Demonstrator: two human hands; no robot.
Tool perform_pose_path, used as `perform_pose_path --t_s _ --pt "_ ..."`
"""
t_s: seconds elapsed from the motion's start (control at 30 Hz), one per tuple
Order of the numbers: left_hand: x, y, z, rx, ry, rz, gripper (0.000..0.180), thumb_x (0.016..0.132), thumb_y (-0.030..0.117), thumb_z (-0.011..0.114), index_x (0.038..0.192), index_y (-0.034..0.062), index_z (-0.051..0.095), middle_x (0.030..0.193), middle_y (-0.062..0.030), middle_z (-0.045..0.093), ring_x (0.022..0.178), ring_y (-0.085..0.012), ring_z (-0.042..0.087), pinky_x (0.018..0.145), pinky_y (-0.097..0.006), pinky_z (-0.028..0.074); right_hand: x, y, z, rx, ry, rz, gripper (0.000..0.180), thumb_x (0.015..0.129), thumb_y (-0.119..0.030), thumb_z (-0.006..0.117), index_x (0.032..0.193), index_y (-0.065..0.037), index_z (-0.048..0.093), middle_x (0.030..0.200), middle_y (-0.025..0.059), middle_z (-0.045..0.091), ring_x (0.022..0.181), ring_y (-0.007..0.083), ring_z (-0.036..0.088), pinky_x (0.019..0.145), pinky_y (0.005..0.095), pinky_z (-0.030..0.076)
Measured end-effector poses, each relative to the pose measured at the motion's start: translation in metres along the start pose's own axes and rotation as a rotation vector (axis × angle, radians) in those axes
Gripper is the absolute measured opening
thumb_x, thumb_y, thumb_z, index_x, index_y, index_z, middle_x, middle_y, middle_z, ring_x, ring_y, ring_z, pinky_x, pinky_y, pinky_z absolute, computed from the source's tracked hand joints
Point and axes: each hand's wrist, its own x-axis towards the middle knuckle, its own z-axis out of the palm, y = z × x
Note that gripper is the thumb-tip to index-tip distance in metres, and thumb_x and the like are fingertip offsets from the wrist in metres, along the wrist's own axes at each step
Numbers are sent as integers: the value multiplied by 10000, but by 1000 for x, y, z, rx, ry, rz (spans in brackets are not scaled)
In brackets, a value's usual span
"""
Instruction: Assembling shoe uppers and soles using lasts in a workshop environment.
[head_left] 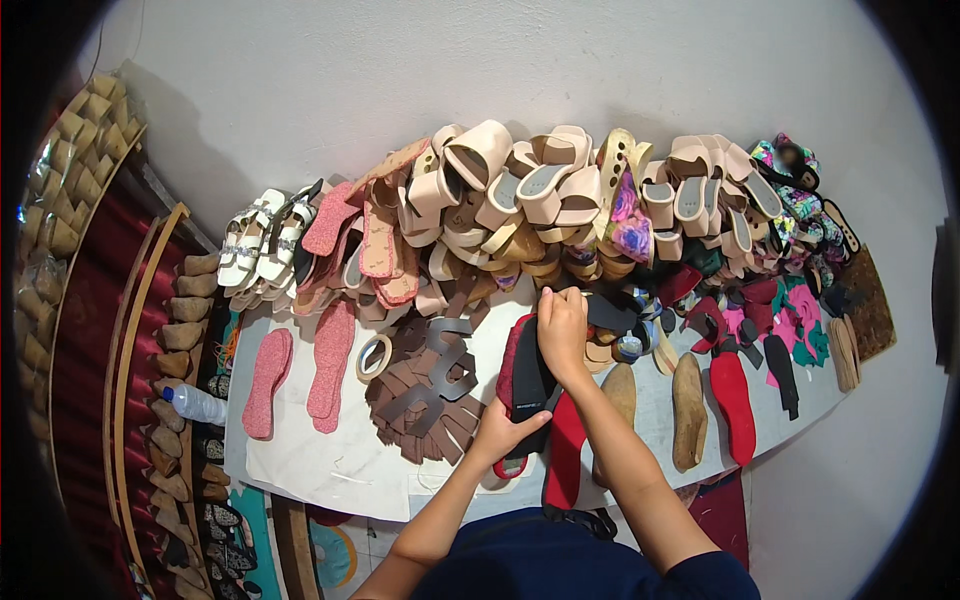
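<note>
My left hand [505, 435] grips the near end of a black insole [528, 375], its thumb lying across the top. At the far end, the fingers of my right hand [562, 325] are closed over the same piece. A red fuzzy-looking layer [506, 390] shows along the insole's left side and at its near tip. Partly under my right forearm lies a flat red sole [565, 455]. Left of my hands is a pile of brown strap pieces [420, 400] with a tape roll [374, 358] beside it. Further left are pink speckled insoles [332, 370].
Stacked pink slides [550, 195] and other sandals line the back of the white-covered table [350, 480]. Wooden shoe lasts [689, 412] and another red sole [735, 410] lie to the right. A plastic bottle [198, 405] and shelved lasts [190, 310] stand beyond the left edge.
</note>
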Motion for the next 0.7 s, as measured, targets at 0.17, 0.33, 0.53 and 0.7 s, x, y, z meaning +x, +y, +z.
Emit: perform_pose_path --t_s 0.17,0.33,0.53,0.7 --pt "2 -5 -2 36 14 44 445 712 123 697 1078 8 472 933 -35 566 844 -100 530 751 -243 432 5 -4 0 4 -21 -5 288 853 -160 468 673 42 569 738 156 457 727 302 452 679 395 378" --pt "3 -19 -4 90 23 96 389 733 86 667 1059 2 473 893 -37 575 806 -100 545 728 -241 446 6 -2 3 12 -11 10 284 844 -165 486 662 37 564 750 151 450 724 308 457 666 398 385" --pt "-1 -16 -8 -87 -82 -75 307 774 23 594 1054 -2 471 891 -63 594 729 -90 557 670 -233 472 11 0 -1 105 -358 104 563 896 -412 300 654 17 574 622 250 553 637 421 551 600 470 425" --pt "-3 -15 -7 -142 -138 -174 303 787 24 575 1066 -4 459 911 -74 598 729 -91 552 666 -236 472 10 3 0 -33 -517 169 632 889 -450 260 620 21 585 648 251 555 661 426 542 636 476 410"
